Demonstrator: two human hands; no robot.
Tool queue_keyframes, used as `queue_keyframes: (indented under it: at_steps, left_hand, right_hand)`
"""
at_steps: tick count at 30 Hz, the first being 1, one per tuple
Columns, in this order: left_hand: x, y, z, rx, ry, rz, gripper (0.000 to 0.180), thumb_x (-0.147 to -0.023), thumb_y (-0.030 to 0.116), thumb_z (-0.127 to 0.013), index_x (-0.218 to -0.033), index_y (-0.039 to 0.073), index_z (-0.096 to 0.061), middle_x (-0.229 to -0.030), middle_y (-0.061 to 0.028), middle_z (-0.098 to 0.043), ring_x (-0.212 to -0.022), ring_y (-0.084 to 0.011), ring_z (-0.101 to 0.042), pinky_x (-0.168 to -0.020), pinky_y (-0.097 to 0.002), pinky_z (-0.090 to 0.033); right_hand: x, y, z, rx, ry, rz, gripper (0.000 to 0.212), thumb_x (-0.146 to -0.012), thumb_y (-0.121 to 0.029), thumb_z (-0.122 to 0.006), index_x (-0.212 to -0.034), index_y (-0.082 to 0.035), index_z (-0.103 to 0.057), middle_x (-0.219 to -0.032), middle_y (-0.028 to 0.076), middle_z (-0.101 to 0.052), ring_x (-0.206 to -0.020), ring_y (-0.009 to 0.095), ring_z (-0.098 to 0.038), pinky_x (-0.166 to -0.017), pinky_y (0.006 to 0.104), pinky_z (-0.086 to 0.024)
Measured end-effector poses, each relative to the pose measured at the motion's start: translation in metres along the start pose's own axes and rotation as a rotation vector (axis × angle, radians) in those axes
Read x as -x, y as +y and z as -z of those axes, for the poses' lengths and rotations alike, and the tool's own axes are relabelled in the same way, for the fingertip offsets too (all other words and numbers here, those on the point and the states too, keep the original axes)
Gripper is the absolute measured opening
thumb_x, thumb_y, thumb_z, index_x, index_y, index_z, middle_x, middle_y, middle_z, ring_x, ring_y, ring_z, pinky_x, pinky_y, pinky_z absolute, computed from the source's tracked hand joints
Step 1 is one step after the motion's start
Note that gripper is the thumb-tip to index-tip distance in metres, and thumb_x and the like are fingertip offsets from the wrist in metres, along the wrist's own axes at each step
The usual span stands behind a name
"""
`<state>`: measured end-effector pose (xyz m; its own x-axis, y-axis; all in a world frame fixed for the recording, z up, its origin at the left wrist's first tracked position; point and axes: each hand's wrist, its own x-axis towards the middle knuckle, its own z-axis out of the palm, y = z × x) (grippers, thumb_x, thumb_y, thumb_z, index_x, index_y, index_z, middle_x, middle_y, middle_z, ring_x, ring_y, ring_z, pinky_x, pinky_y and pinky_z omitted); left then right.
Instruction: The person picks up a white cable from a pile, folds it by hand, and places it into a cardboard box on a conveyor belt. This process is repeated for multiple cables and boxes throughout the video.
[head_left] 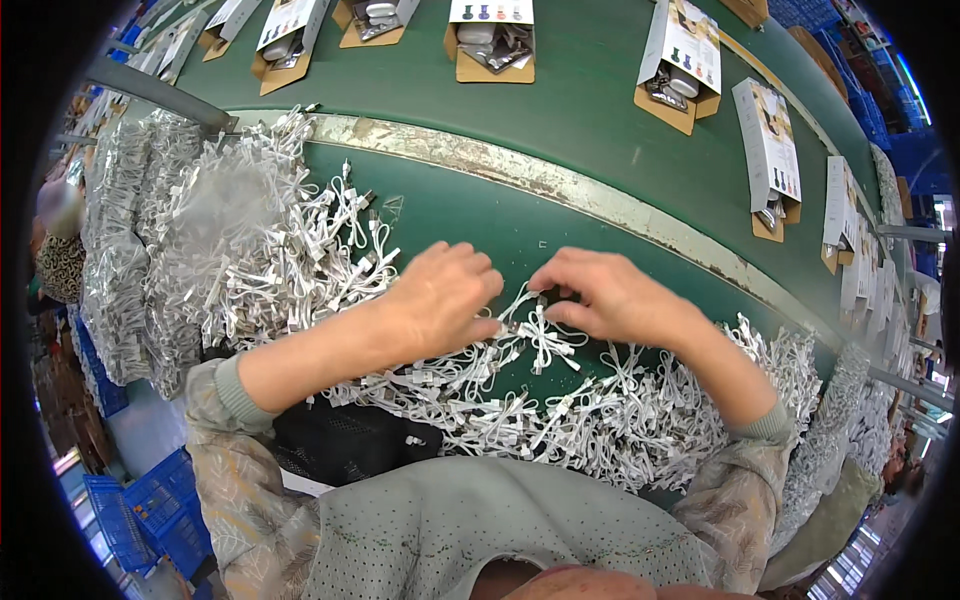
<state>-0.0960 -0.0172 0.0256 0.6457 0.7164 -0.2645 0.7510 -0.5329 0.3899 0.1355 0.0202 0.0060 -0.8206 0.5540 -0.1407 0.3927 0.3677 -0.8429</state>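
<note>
Small bundled cables [545,340] white; flat work table [480,215] dark green, its worn metal edge strip [560,185] silver-grey; plastic crates [150,505] blue; sleeves [235,470] pale, leaf-patterned.

Both hands are down on the green table [480,225]: the left hand [440,300] and right hand [610,300] pinch one small bundled white cable [545,340] between them. Heaps of the same white cable bundles [270,250] sprawl around. Behind the metal strip [560,185], open cardboard boxes [490,40] sit in a row on the conveyor belt [590,100].
</note>
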Motion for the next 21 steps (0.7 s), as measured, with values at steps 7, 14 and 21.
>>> queue_keyframes:
  at_steps: [7,14,21]
  left_hand:
    - [-0.007,0.011,-0.015,-0.004,0.02,-0.041,0.01,-0.067,0.009,-0.062,-0.073,0.004,-0.056,-0.08,-0.0103,-0.055,-0.086,-0.0282,-0.053,-0.075,-0.0417,-0.041]
    - [0.003,-0.015,0.025,0.337,0.188,0.284,0.013,-0.081,0.011,-0.058,-0.084,-0.002,-0.057,-0.07,-0.0138,-0.063,-0.062,-0.0249,-0.061,-0.06,-0.0343,-0.049]
    - [-0.006,-0.089,0.058,0.317,0.447,0.466,0.014,-0.086,0.01,-0.053,-0.082,-0.003,-0.055,-0.062,-0.0051,-0.058,-0.053,-0.0103,-0.053,-0.049,-0.0264,-0.044]
  right_hand:
    - [0.03,0.004,-0.021,0.255,0.145,-0.047,0.015,-0.077,-0.013,-0.065,-0.089,-0.006,-0.059,-0.088,0.01,-0.056,-0.084,0.028,-0.058,-0.07,0.0381,-0.047]
    - [0.027,0.001,-0.003,-0.721,0.143,-0.486,0.018,-0.082,-0.017,-0.067,-0.09,-0.002,-0.061,-0.078,0.004,-0.065,-0.067,0.009,-0.06,-0.061,0.0218,-0.049]
    - [-0.052,0.018,0.019,-1.048,0.461,-0.413,0.015,-0.084,-0.015,-0.063,-0.087,0.0,-0.06,-0.078,0.003,-0.061,-0.066,0.009,-0.058,-0.063,0.0196,-0.051]
